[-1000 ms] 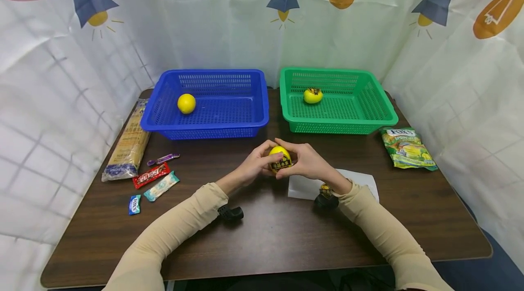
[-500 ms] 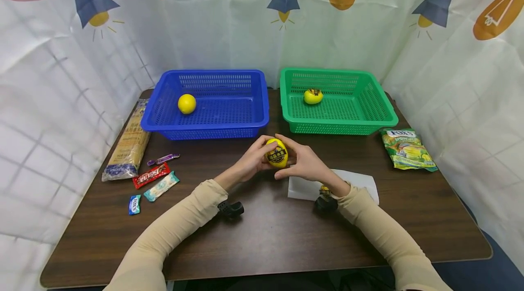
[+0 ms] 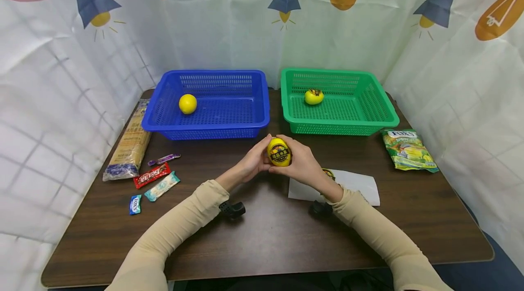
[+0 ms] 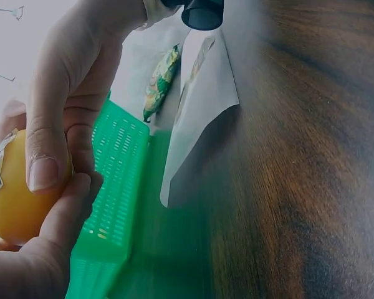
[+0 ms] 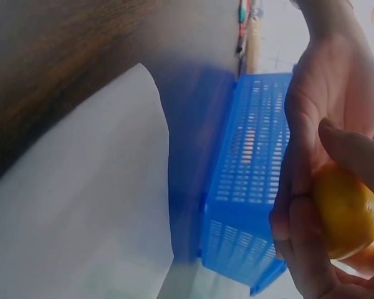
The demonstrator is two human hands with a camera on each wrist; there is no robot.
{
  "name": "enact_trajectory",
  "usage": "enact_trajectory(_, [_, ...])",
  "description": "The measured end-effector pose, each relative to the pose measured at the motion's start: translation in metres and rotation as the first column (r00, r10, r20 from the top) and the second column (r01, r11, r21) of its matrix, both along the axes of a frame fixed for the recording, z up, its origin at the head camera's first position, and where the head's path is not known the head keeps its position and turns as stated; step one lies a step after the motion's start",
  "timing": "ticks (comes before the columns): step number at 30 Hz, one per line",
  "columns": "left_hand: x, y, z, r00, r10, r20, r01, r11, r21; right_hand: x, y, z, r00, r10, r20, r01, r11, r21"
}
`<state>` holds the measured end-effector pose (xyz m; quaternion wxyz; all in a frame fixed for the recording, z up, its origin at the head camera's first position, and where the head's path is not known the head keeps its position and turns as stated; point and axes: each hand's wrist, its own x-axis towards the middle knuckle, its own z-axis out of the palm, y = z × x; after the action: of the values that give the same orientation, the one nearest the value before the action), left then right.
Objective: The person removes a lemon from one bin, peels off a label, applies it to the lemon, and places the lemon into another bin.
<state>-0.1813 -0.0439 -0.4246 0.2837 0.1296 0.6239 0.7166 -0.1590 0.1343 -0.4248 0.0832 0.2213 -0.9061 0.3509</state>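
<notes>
A yellow lemon with a round black sticker is held between both hands over the middle of the table; its sticker faces up toward the head camera. My right hand grips it from the right, thumb along the lower side and fingers over the top. From the left, my left hand holds it with fingers partly hidden behind the fruit. In the left wrist view the right thumb lies across the lemon. Just behind the right forearm, another yellow fruit with a dark sticker shows partly, on a white sheet of paper.
A blue basket with one plain yellow fruit stands at the back left. The green basket beside it holds a stickered one. Several wrapped sweets and a long tan packet lie left; a Fox's bag lies right.
The right thumb and fingers have closed in around the lemon after standing looser around it. Its sticker has turned upward into fuller view. The right forearm has shifted slightly left.
</notes>
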Motion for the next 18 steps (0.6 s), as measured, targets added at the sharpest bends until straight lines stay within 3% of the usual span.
enact_trajectory(9, [0.0005, -0.0023, -0.0023, 0.999, -0.004, -0.032, 0.002, 0.998, -0.059, 0.0012, -0.0001, -0.0049, 1.000, -0.018, -0.005, 0.018, 1.000, -0.012])
enact_trajectory(18, [-0.0003, -0.0071, -0.0075, 0.998, 0.053, -0.037, -0.057, 0.992, -0.112, 0.0002, 0.0041, -0.0023, 0.999, -0.053, 0.011, 0.053, 0.999, 0.000])
